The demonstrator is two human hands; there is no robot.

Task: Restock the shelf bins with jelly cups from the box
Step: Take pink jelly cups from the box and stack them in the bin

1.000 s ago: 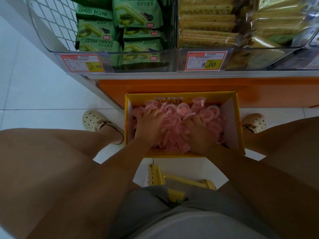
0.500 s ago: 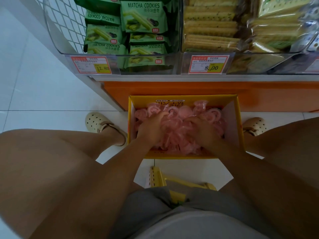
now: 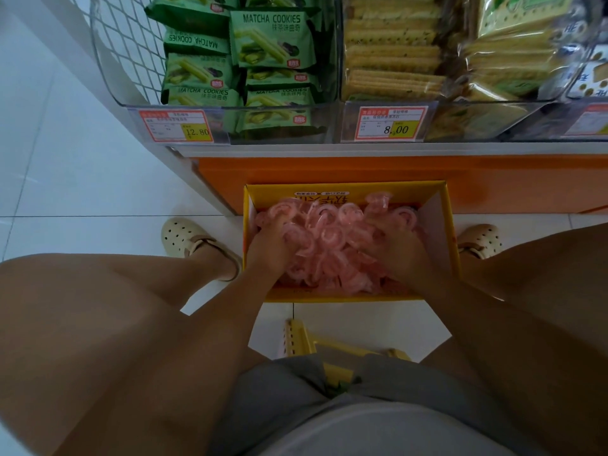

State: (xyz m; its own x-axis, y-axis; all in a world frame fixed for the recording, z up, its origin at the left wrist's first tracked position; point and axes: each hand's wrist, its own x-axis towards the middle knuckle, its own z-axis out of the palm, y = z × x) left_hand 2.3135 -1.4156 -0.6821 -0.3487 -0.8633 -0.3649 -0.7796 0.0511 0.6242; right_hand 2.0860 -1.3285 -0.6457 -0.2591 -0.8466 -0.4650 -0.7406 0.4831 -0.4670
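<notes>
Left hand and right hand now spread wider apart, fingers curled into jelly cups in the box on the floor. Scoop's forming; none in shelf bins yet.

The green packets in the far left bin read "MATCHA COOKIES"; the left price tag shows 12.80, the right price tag 8.00.

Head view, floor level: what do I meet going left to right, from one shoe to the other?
Left shoe → left hand → right hand → right shoe. The yellow box of jelly cups spans both hands, so it is left out.
</notes>
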